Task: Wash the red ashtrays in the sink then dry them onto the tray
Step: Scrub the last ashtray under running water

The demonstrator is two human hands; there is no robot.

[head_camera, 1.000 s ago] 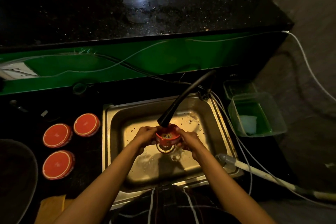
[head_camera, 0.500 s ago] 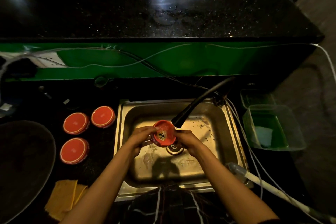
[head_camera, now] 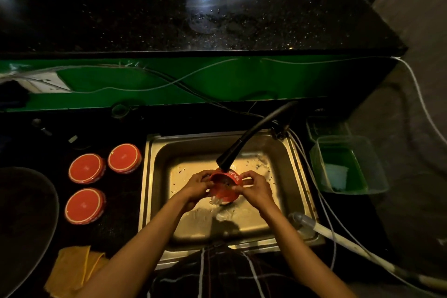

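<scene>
Rinsing step in hand: left hand [head_camera: 197, 187] and right hand [head_camera: 255, 189] both grip 1 red ashtray [head_camera: 225, 187] under the faucet [head_camera: 228, 158] over the sink [head_camera: 300, 176]; next, likely drying with the yellow cloth [head_camera: 72, 271]; 3 ashtrays [head_camera: 87, 168] wait.

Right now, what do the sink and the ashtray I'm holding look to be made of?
The sink looks like stainless steel: brushed grey-gold sheen, pressed rim, soft reflections. The red ashtray, held in both hands, looks like glazed ceramic or hard plastic; glossy red with white lettering, but the dim light leaves it open.
</scene>
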